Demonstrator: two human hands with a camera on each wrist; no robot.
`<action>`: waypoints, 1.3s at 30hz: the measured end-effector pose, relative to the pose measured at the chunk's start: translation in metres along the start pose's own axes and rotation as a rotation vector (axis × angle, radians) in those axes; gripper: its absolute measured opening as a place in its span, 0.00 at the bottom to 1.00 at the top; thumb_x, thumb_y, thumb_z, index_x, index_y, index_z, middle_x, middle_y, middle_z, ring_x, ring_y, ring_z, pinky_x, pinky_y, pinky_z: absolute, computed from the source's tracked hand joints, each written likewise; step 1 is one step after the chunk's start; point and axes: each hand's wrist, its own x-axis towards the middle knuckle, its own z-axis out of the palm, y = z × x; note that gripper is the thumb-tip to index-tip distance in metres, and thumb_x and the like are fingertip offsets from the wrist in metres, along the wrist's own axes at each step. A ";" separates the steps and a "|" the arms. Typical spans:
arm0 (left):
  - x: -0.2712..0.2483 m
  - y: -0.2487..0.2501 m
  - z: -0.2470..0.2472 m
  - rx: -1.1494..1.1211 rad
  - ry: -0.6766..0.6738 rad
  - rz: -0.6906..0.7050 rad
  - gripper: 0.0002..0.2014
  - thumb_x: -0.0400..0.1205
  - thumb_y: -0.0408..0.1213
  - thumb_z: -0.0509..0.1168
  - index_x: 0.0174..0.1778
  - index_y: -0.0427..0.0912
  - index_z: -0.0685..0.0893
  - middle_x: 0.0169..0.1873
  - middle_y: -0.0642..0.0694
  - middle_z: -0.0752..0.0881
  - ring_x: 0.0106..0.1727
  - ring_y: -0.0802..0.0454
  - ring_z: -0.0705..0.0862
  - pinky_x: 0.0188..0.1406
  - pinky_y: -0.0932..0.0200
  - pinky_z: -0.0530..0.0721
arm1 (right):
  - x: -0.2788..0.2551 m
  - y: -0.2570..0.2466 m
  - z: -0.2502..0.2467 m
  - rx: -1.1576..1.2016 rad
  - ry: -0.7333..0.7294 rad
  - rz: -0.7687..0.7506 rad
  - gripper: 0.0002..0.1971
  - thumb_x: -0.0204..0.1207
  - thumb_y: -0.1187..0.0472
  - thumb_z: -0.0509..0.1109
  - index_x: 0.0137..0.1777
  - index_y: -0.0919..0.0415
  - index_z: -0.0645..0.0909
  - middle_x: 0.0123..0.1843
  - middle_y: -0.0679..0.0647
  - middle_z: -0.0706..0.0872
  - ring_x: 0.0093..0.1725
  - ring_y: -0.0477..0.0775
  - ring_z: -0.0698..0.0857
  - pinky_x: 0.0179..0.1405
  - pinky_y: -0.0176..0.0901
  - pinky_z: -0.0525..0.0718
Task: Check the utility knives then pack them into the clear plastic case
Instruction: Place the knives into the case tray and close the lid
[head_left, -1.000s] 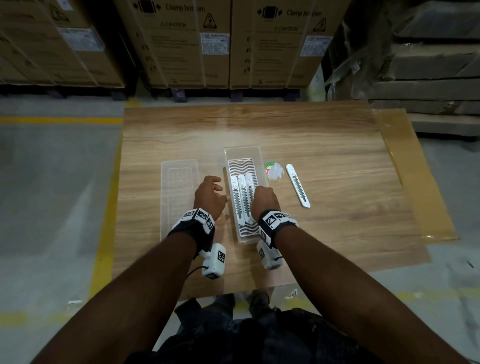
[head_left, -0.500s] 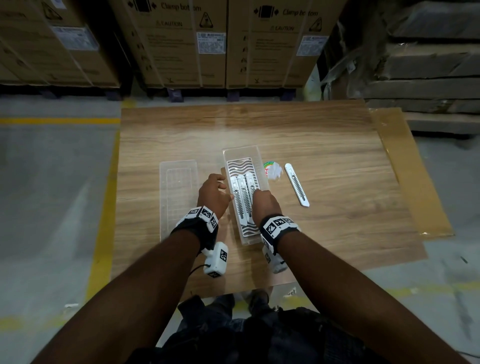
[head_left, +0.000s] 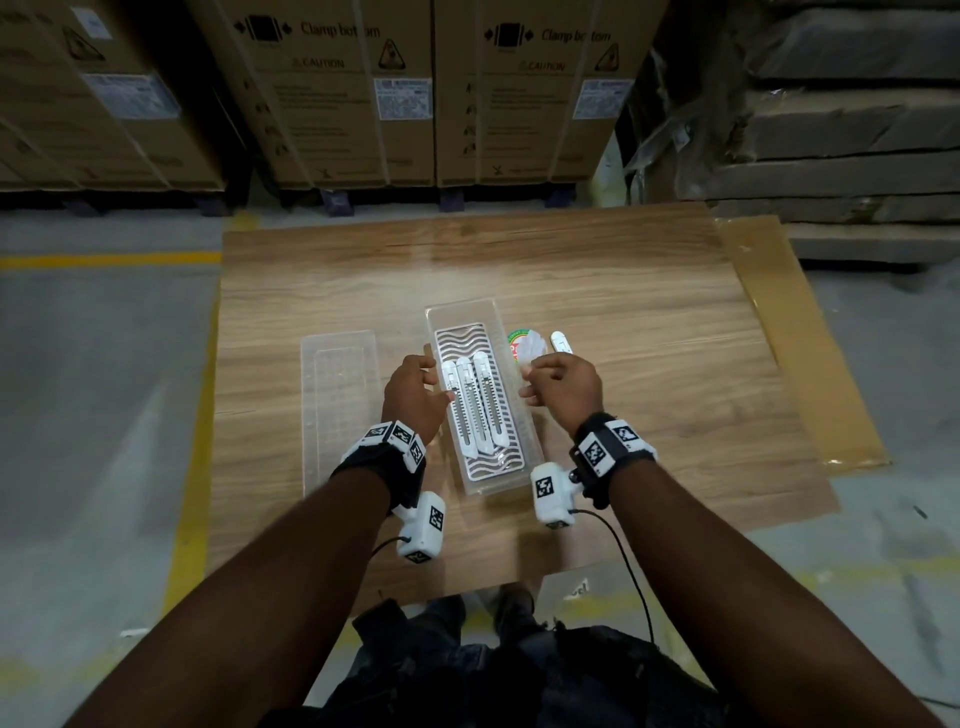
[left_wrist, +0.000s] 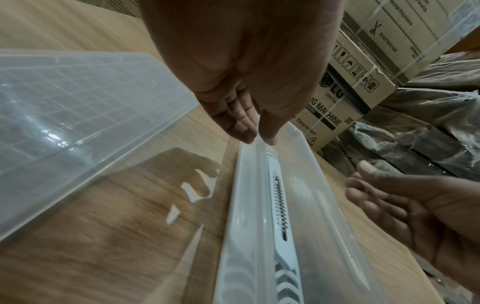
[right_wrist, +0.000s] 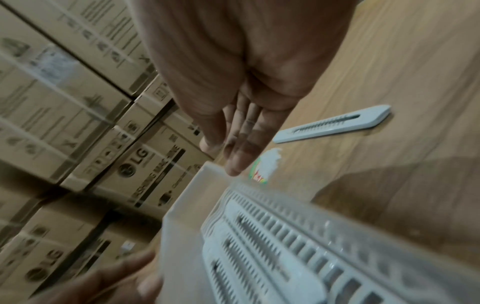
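A clear plastic case (head_left: 464, 318) lies open mid-table with three white utility knives (head_left: 474, 405) side by side on its wavy insert. A fourth white knife (head_left: 560, 341) lies on the table right of the case, mostly hidden behind my right hand (head_left: 558, 383). That hand hovers with relaxed fingers and holds nothing; in the right wrist view the loose knife (right_wrist: 332, 123) lies past its fingers (right_wrist: 237, 152). My left hand (head_left: 415, 389) is open at the case's left wall, and in the left wrist view its straight fingers (left_wrist: 246, 125) reach the case rim (left_wrist: 301, 137).
The case's clear lid (head_left: 338, 405) lies flat on the table to the left. A torn round sticker (head_left: 524, 345) sits between the case and the loose knife. Stacked cardboard boxes (head_left: 337, 93) stand beyond the wooden table's (head_left: 649, 322) far edge.
My right hand has come off the knives in the case and moved right, over the loose knife. My left hand has stayed at the case's left side.
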 end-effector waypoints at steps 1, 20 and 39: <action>0.000 0.001 0.002 0.004 0.001 -0.005 0.23 0.74 0.33 0.76 0.63 0.42 0.78 0.51 0.46 0.85 0.46 0.47 0.86 0.45 0.56 0.82 | 0.006 0.004 -0.008 0.012 0.033 0.011 0.07 0.75 0.68 0.76 0.49 0.70 0.83 0.34 0.64 0.88 0.27 0.54 0.88 0.28 0.43 0.89; -0.004 0.003 0.010 0.066 0.055 -0.026 0.27 0.76 0.37 0.74 0.69 0.43 0.74 0.51 0.48 0.83 0.44 0.48 0.85 0.48 0.51 0.85 | 0.063 0.046 -0.051 -0.706 0.103 0.030 0.18 0.70 0.57 0.78 0.58 0.63 0.82 0.59 0.63 0.82 0.60 0.65 0.82 0.56 0.49 0.80; -0.006 0.016 0.007 0.063 0.150 0.088 0.17 0.81 0.35 0.66 0.66 0.42 0.76 0.51 0.46 0.83 0.42 0.52 0.82 0.46 0.57 0.80 | 0.044 0.022 -0.027 -0.477 -0.044 0.010 0.15 0.68 0.54 0.80 0.50 0.60 0.83 0.47 0.53 0.89 0.46 0.53 0.85 0.41 0.38 0.77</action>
